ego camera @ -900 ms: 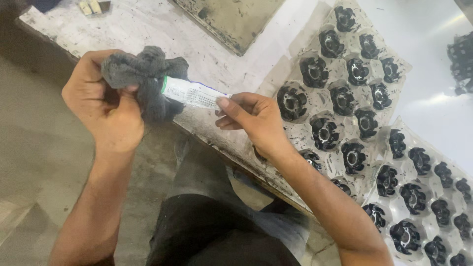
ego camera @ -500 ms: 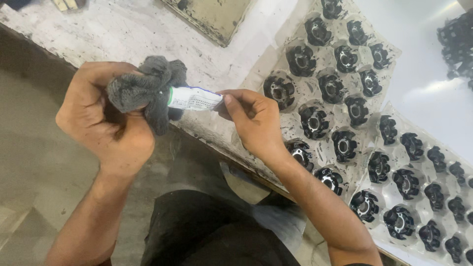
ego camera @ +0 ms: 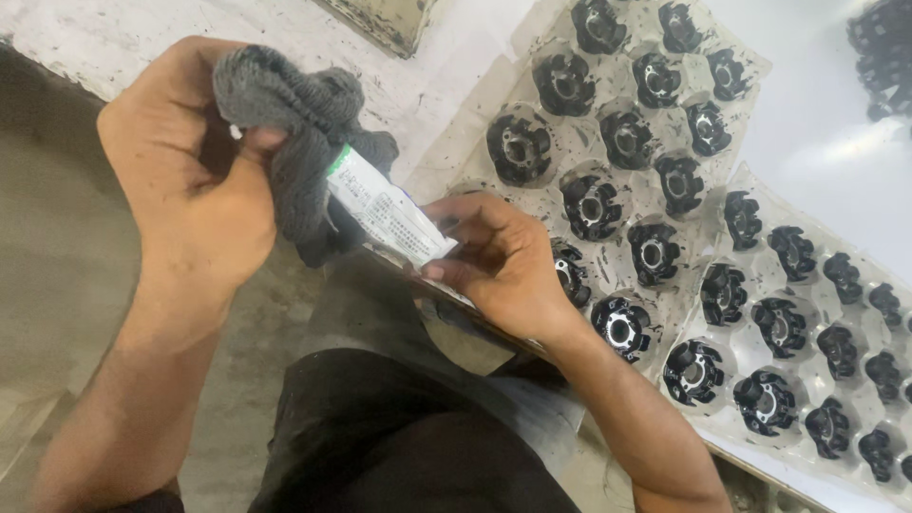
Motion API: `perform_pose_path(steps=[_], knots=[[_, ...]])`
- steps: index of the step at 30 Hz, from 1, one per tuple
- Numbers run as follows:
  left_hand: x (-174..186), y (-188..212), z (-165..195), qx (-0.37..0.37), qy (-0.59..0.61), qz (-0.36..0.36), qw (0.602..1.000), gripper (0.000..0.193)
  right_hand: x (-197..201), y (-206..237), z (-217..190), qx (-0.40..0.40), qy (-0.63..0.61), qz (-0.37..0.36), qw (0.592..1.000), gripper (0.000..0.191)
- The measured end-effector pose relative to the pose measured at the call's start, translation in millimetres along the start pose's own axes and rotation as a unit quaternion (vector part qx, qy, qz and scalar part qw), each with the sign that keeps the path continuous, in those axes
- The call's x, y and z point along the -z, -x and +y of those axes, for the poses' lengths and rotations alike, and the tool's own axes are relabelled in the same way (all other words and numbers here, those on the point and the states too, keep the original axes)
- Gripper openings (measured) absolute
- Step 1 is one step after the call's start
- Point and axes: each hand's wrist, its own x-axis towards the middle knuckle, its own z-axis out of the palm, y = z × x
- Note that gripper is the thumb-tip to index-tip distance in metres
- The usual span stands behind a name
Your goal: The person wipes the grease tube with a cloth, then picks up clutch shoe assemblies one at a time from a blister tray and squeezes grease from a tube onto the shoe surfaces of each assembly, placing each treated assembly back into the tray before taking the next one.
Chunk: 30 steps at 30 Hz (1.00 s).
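Bridging L hand (ego camera: pixel 190 180), R hand (ego camera: pixel 499 261): tube (ego camera: pixel 385 211), prob. rag-wrapped.

We see a white, scuffed workbench (ego camera: pixel 142 38) running from the upper left down to the lower right. On it lie two clear plastic trays (ego camera: pixel 532 104), side by side and overlapping at their edges, each pocket holding a black round part (ego camera: pixel 518 147). A flat greyish slab (ego camera: pixel 385 19) rests at the top edge. More black parts (ego camera: pixel 879 52) sit blurred at the far right.
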Motion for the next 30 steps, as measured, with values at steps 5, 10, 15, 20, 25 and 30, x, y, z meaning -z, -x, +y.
perform_pose_path(steps=[5,10,15,20,25,30], knots=[[-16.8,2.6,28.8,0.06,0.014,-0.022,0.998,0.03,-3.5,22.5,-10.8,-0.002,0.069,-0.043,0.997,0.038],[-20.3,-1.1,39.1,0.076,-0.039,-0.044,0.995,0.03,-7.9,31.7,-10.5,-0.059,0.187,-0.059,0.979,0.017],[-22.3,-4.4,40.6,0.084,-0.047,-0.048,0.994,0.03,-12.3,28.8,3.3,-0.051,0.103,-0.029,0.993,0.013],[-31.1,25.9,52.8,0.094,-0.028,-0.037,0.994,0.031,-5.8,59.2,8.6,0.013,0.161,-0.063,0.985,0.021],[-34.8,36.9,49.8,0.087,-0.051,-0.042,0.994,0.029,-2.6,73.0,21.1,0.017,0.192,-0.005,0.981,0.032],[-33.1,31.2,41.0,0.102,-0.03,-0.035,0.994,0.031,-4.5,60.0,37.1,-0.01,0.038,-0.007,0.999,0.031]])
